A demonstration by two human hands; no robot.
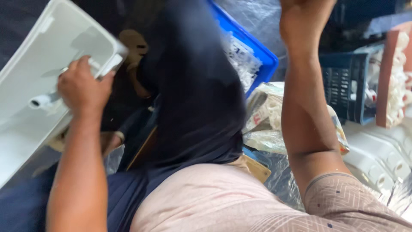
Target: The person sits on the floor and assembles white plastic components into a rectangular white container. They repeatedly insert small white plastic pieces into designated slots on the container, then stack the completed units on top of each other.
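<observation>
My left hand (83,88) reaches into a white plastic tank (47,38) that lies tilted at the left. Its fingers are closed on a small white fitting (103,66) at the tank's rim. A short white tube (40,101) sticks out inside the tank just left of that hand. My right hand (304,19) is raised at the top of the view, above a blue crate. Its fingers are cut off by the frame edge, and I cannot see whether it holds anything. My leg in dark trousers (193,94) lies between the two arms.
A blue crate (257,49) of small white parts stands behind my knee. Clear plastic bags (266,116) of parts lie beside it. At the right are a dark blue basket (347,86), a brown rack of white pieces (392,77) and white moulded trays (377,154).
</observation>
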